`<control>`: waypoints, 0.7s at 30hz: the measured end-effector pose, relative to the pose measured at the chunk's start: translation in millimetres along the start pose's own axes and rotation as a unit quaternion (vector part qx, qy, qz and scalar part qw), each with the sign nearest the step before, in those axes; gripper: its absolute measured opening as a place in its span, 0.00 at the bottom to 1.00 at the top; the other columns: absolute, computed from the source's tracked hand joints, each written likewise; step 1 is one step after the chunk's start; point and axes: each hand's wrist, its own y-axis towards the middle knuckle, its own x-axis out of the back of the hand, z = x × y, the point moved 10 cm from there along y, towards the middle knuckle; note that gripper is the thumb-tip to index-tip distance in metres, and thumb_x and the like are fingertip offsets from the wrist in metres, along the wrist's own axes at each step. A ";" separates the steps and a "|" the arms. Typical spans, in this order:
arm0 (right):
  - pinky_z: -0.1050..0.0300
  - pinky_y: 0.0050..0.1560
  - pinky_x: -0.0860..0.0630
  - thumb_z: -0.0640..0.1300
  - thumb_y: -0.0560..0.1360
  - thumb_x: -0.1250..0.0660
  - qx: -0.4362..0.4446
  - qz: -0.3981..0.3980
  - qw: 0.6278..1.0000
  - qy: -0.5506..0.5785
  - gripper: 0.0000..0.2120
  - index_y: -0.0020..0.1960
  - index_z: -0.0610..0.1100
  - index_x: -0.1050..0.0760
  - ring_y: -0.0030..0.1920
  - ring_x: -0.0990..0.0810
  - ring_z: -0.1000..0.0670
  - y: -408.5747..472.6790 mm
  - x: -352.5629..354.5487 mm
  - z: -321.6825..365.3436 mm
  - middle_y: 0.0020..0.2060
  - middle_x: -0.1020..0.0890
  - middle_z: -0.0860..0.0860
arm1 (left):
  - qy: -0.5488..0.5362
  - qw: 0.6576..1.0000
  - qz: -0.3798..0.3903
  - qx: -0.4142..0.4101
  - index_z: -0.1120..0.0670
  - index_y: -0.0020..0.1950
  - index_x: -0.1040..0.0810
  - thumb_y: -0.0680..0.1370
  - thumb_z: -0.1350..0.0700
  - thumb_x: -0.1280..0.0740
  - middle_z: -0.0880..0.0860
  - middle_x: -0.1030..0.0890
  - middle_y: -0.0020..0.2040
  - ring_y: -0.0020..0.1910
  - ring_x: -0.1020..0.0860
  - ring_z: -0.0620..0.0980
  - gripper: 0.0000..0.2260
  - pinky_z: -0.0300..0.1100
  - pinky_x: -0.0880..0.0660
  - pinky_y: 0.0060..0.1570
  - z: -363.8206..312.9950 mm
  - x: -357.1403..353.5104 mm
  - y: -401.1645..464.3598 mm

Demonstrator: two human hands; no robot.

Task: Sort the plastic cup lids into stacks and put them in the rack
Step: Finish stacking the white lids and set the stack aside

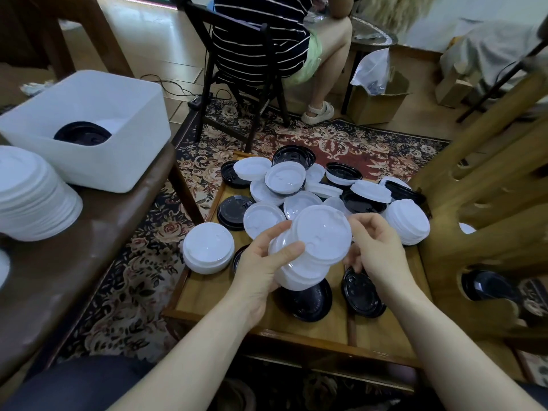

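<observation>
White plastic fills both hands: the left hand (264, 262) cups a short stack of white lids (299, 268) from below and the side, thumb pressed across its upper edge, while the right hand (375, 247) pinches the rim of a single white lid (321, 235) tilted against the top of that stack, seemingly being seated onto it. Under the hands lies a wooden tray (207, 295) with several black lids (360, 292) lying flat near its front and a tidy white pile (208, 247) at its left edge. Beyond them, the middle and back of the tray hold a loose heap of mixed lids (299, 185), white and black overlapping at all angles, with another nested white stack (407, 222) at the right. To the left, on a brown bench (98, 232), a tall white stack (32, 197) stands finished, and behind it a white bin (89, 129) holds some black lids at its bottom. Whether that bin is the rack, I cannot tell. Judging by this, sorting is partway: a few stacks are built, yet most lids remain jumbled and the black ones are barely gathered. Farthest off, a seated person (267, 40) occupies a dark chair on the patterned rug.
</observation>
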 end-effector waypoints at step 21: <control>0.50 0.58 0.23 0.77 0.56 0.32 0.040 0.128 0.971 -0.198 0.43 0.64 0.54 0.28 0.58 0.24 0.56 -4.9 -27.0 -4.5 0.61 0.26 0.57 | 0.064 0.995 0.070 0.007 0.43 0.60 0.18 0.63 0.53 0.18 0.50 0.16 0.59 0.61 0.19 0.51 0.26 0.53 0.25 0.65 7.3 -12.8 -2.1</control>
